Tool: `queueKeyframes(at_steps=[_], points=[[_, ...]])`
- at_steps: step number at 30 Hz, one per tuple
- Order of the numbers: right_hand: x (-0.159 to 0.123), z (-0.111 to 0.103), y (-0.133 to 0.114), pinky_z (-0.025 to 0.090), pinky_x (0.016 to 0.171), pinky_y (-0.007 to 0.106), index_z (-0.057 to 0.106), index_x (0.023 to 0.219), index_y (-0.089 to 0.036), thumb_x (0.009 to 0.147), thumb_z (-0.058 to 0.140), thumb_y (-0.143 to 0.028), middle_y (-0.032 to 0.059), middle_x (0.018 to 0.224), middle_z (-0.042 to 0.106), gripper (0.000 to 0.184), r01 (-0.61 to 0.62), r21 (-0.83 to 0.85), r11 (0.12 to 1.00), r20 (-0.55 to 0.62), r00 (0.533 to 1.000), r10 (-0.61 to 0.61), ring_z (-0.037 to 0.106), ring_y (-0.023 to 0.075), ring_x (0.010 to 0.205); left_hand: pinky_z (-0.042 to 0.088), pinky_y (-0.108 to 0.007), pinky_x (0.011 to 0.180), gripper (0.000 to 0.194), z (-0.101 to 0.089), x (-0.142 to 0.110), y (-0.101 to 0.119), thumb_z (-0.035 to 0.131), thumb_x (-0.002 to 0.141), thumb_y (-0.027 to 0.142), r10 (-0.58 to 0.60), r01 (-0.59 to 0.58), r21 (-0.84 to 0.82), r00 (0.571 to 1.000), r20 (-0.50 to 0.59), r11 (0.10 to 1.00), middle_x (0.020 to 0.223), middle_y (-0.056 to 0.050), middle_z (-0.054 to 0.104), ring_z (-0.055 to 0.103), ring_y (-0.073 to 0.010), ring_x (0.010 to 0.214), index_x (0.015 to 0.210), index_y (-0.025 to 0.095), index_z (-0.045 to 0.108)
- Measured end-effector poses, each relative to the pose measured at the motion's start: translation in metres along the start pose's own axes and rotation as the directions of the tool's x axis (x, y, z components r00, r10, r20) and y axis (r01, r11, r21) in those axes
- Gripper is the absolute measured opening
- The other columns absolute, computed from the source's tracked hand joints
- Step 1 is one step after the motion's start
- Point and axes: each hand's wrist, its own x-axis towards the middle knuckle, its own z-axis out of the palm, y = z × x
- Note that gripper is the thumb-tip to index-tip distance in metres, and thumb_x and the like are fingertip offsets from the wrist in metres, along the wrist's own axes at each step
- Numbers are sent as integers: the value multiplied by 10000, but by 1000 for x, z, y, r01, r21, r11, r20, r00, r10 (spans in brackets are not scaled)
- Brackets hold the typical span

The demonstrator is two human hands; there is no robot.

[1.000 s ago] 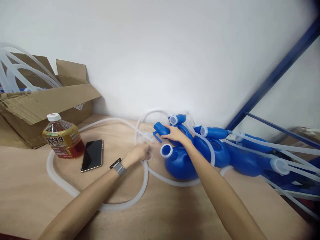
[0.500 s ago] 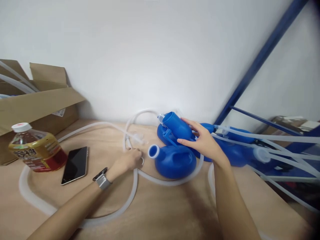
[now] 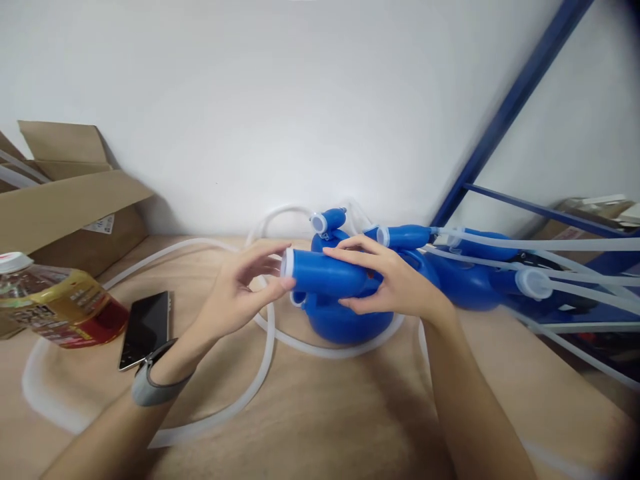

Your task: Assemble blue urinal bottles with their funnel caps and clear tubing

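My right hand (image 3: 387, 277) is wrapped round a blue tapered plastic cup (image 3: 325, 272), held sideways with its wide mouth facing left. A white ring (image 3: 287, 263) sits at that mouth. My left hand (image 3: 245, 287) closes on the ring, thumb at the front and fingers at the top and behind. Below the cup, a blue plastic bottle (image 3: 347, 325) lies on the table, its neck partly covered by the cup. A smaller blue cup with a white rim (image 3: 325, 220) stands behind.
Clear tubing (image 3: 260, 387) loops over the wooden table (image 3: 310, 413). A phone (image 3: 146, 330), a drink bottle (image 3: 65, 307) and a cardboard box (image 3: 75, 207) are at left. More blue bottles (image 3: 467, 287) with tubes lie at right by a blue metal frame (image 3: 515, 110).
My left hand has lifted from the table and met the cup, where a white ring now shows at the mouth. My right hand has turned the cup sideways, mouth to the left.
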Motion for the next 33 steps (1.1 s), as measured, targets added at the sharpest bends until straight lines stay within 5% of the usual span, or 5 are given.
queueKeyframes(at_steps=[10, 21, 25, 29, 33], points=[[6, 16, 1, 582, 836, 368, 716, 1351, -302, 669, 845, -266, 51, 1106, 702, 695, 323, 35, 946, -281, 911, -301, 706, 234, 933, 679, -398, 909, 476, -3, 0, -3, 935, 750, 340, 37, -29, -130, 998, 57, 991, 1219, -94, 797, 794, -279, 1024, 1203, 272, 805], [14, 27, 9, 558, 801, 354, 797, 1239, -218, 737, 840, -457, 51, 974, 755, 557, 174, 343, 923, -285, 956, -75, 691, 231, 850, 671, -341, 921, 566, -2, -4, -1, 936, 745, 336, 233, -233, -19, 972, -2, 972, 1259, -75, 785, 770, -250, 1115, 1281, 328, 753], [20, 36, 6, 598, 792, 364, 810, 1198, -200, 745, 802, -600, 90, 1078, 806, 603, -29, 691, 723, -102, 985, 137, 749, 296, 930, 644, -376, 987, 591, -7, -9, 14, 921, 772, 317, 275, -275, 60, 961, -1, 960, 1298, -57, 765, 764, -259, 1134, 1329, 334, 725], [25, 48, -4, 548, 464, 286, 777, 1202, -131, 790, 693, -670, 110, 804, 801, 683, -259, 869, 423, 163, 955, 249, 730, 244, 576, 570, -417, 1070, 525, -14, -10, 27, 856, 848, 405, 169, -168, 140, 986, 3, 976, 1347, -80, 744, 712, -293, 1226, 1343, 284, 729], [31, 67, -18, 481, 378, 222, 775, 1129, -101, 805, 678, -634, 82, 648, 746, 631, -327, 884, 334, 248, 934, 258, 669, 187, 466, 511, -482, 1089, 649, -6, -9, 22, 419, 1014, 715, -37, 41, -168, 999, 25, 985, 1450, -107, 670, 634, -332, 1322, 1373, 244, 686]])
